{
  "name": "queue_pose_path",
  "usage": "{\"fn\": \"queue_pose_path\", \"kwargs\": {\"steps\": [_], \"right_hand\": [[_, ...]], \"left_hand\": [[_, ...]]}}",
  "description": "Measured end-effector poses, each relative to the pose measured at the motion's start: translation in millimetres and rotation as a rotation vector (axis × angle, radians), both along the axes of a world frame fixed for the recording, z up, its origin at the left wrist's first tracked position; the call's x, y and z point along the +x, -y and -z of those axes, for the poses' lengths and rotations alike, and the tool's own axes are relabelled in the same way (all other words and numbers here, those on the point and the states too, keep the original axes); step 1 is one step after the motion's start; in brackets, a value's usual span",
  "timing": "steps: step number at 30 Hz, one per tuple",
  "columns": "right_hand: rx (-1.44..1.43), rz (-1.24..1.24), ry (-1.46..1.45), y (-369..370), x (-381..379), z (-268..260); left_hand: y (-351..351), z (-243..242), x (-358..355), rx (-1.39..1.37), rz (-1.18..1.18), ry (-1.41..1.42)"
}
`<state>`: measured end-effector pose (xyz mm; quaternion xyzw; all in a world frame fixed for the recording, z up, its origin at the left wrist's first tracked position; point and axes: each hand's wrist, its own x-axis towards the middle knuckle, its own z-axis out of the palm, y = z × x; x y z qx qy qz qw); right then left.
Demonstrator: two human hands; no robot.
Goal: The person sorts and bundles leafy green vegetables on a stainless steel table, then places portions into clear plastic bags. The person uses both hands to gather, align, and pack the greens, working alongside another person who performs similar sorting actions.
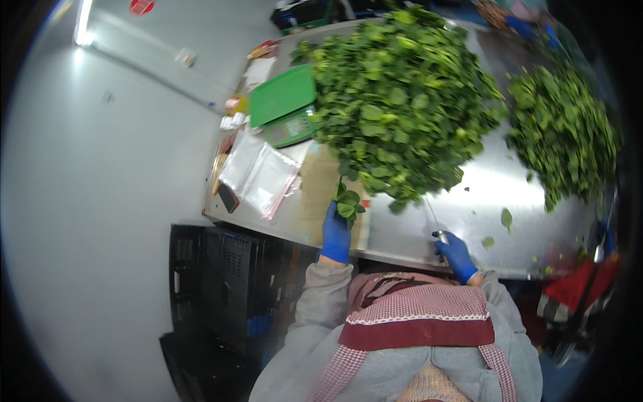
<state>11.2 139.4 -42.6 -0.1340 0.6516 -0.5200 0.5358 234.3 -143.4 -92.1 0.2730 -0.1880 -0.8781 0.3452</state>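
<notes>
My left hand (pixel 336 232), in a blue glove, holds a small bunch of leafy greens (pixel 347 203) over a brown board or mat (pixel 316 201) near the table's front edge. My right hand (pixel 454 254), gloved in blue too, grips the handle of a knife (pixel 442 240) whose thin blade points away from me towards a large heap of leafy greens (pixel 402 100). This heap covers the middle of the metal table (pixel 402 231). Loose leaves (pixel 506 219) lie to the right of my right hand.
Left of the heap stands a green weighing scale (pixel 284 95), with clear plastic bags (pixel 258 173) and a dark phone-like object (pixel 228 197) nearer me. A second heap of greens (pixel 562 130) lies right. Black crates (pixel 236 281) stand below left. People's gloved hands (pixel 522 27) show at far right.
</notes>
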Motion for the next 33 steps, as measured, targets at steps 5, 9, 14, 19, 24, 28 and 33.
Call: {"fn": "queue_pose_path", "kwargs": {"steps": [5, 9, 14, 19, 24, 28, 33], "right_hand": [[-0.132, -0.284, -0.156, 150, 72, -51], [-0.157, -0.467, -0.22, 286, 133, -28], [-0.283, -0.519, -0.368, 488, 238, -5], [-0.276, -0.264, -0.059, 666, 328, 60], [-0.397, -0.397, -0.64, 785, 347, 132], [-0.573, -0.636, -0.873, 826, 431, 146], [-1.007, -0.532, -1.079, 831, 334, 165]], "left_hand": [[56, -23, 101, -0.203, -0.196, -0.061], [94, -36, 183, -0.158, -0.335, -0.129], [113, -27, 287, -0.068, -0.458, -0.022], [113, -49, 337, -0.068, -0.611, 0.242], [114, -21, 363, 0.018, -0.647, 0.03], [122, -20, 369, 0.119, -0.666, 0.079], [199, -69, 293, -0.042, -0.291, 0.422]]}}
